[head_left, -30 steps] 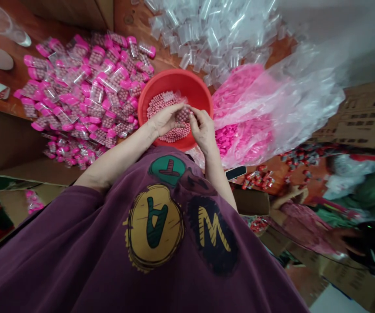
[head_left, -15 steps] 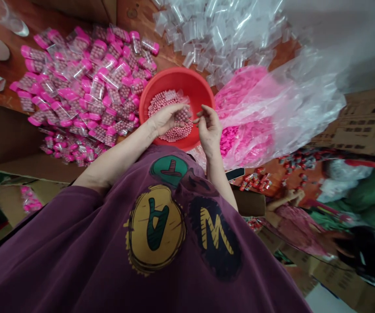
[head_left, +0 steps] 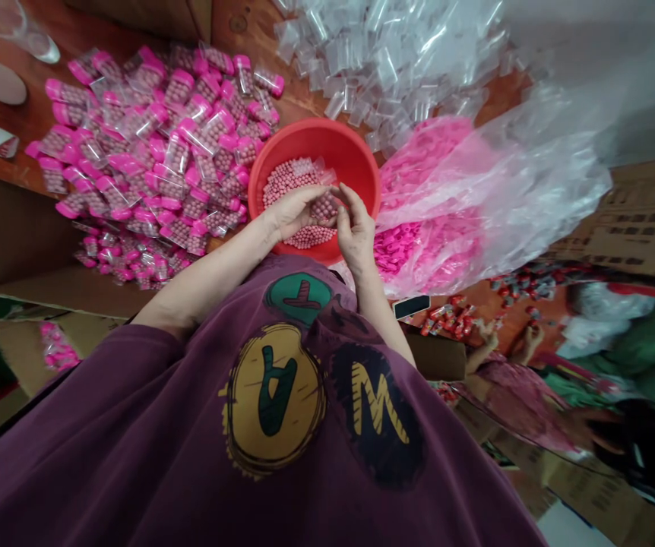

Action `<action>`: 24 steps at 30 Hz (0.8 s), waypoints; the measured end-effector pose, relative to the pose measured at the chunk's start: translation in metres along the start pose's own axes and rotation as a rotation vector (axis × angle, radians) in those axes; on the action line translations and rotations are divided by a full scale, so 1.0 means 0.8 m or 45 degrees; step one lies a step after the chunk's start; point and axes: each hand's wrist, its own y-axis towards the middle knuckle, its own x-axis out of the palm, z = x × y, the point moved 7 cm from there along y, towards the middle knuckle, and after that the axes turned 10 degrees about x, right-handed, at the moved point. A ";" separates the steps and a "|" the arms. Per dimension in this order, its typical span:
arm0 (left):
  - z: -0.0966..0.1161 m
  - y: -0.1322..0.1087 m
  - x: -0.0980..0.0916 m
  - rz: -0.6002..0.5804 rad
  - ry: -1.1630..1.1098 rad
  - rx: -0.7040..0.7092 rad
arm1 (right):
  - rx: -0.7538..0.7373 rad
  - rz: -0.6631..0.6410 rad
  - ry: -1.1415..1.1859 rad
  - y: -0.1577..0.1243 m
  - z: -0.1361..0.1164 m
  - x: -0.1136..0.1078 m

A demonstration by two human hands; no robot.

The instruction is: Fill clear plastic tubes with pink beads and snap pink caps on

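Observation:
My left hand [head_left: 296,210] is curled around a small clear bottle of pink beads [head_left: 323,207], over the red basin [head_left: 355,156]. My right hand [head_left: 357,232] meets the bottle's right end, thumb and fingers bent together; whatever is between them is too small to make out. Below both hands, loose pink beads [head_left: 285,178] cover part of the basin's bottom. A clear empty bottle [head_left: 303,165] seems to lie on these beads. Right of the basin is a plastic bag of pink caps [head_left: 399,247].
Filled bottles with pink caps [head_left: 162,152] are heaped at left, above a cardboard box [head_left: 31,258]. Empty clear bottles [head_left: 378,61] lie at the back. A phone [head_left: 411,306] rests near my right forearm. Another person's hands [head_left: 490,334] are at right, near small red items [head_left: 450,315].
My right hand has moved left and now meets the bottle in my left hand. The view has shifted slightly. The other person's hands have moved apart.

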 end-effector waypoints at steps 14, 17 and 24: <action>0.000 -0.002 -0.001 0.000 0.032 0.034 | 0.102 0.144 0.091 -0.003 0.052 0.003; 0.002 -0.004 0.002 -0.018 0.050 0.036 | 0.135 0.185 0.132 -0.002 0.051 -0.001; -0.007 -0.011 -0.003 0.031 0.229 0.005 | 0.054 0.175 0.062 -0.007 0.017 -0.018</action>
